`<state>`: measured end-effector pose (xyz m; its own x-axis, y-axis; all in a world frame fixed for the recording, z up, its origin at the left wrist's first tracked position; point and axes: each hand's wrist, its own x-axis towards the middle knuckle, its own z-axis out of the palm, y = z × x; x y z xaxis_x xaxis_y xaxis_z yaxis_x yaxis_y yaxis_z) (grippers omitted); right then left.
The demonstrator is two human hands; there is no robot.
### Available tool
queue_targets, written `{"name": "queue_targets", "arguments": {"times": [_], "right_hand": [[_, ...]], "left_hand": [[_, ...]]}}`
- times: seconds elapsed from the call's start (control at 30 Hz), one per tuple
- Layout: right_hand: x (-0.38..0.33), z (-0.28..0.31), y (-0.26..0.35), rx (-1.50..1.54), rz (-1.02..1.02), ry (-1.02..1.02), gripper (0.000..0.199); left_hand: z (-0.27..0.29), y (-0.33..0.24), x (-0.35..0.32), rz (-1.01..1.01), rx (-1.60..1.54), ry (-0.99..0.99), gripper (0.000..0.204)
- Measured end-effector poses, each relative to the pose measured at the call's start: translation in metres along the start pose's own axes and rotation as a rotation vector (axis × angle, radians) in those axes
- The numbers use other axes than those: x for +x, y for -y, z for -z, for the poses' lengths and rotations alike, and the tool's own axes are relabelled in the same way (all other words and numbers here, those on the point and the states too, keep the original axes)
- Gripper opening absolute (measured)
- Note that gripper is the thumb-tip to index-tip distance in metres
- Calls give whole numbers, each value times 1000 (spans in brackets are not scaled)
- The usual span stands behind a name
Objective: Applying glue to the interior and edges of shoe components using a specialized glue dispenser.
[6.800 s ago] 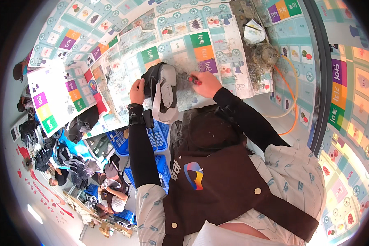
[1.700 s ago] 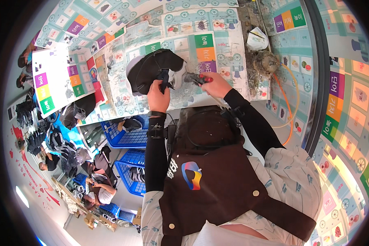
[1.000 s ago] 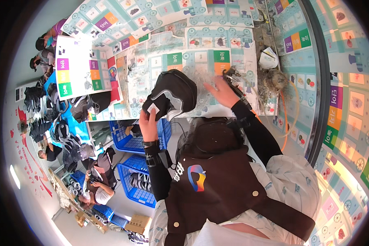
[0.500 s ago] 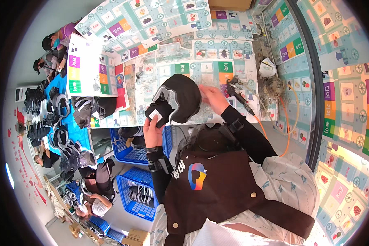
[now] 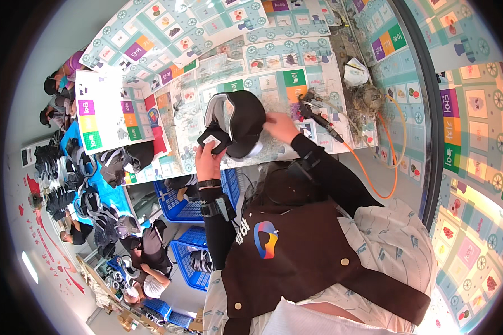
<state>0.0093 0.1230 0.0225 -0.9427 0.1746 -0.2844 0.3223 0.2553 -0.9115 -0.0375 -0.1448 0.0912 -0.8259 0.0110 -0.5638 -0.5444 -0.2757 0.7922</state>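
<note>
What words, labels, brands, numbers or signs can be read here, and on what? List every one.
I place the wording without copying it.
Brown apron: white characters, legible, beside a multicoloured emblem.
Patterned sheets: large lettering on purple, orange and green blocks, legible.
White label on the black, grey-lined item: too small.
Red wall lettering: too small.
Pale shirt: small blue print.

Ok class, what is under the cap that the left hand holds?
Printed paper shows around the cap. Whatever lies directly beneath the cap and the left hand is covered, so it cannot be seen.
</note>
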Motion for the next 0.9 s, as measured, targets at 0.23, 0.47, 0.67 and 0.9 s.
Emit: {"name": "queue_targets", "arguments": {"times": [0.23,0.47,0.67,0.9], "right_hand": [[-13,69,-109,-970,-35,-356,48],[15,82,-148,-1048,-92,-155,42],[8,102,-81,-340,44,-366,26],[8,75,4,236,59,150,19]], "left_hand": [[22,15,79,-170,609,85,24],[-37,20,139,182,431,-101,31],[-10,22,168,123,621,7,33],[-14,12,168,215,443,-92,35]]}}
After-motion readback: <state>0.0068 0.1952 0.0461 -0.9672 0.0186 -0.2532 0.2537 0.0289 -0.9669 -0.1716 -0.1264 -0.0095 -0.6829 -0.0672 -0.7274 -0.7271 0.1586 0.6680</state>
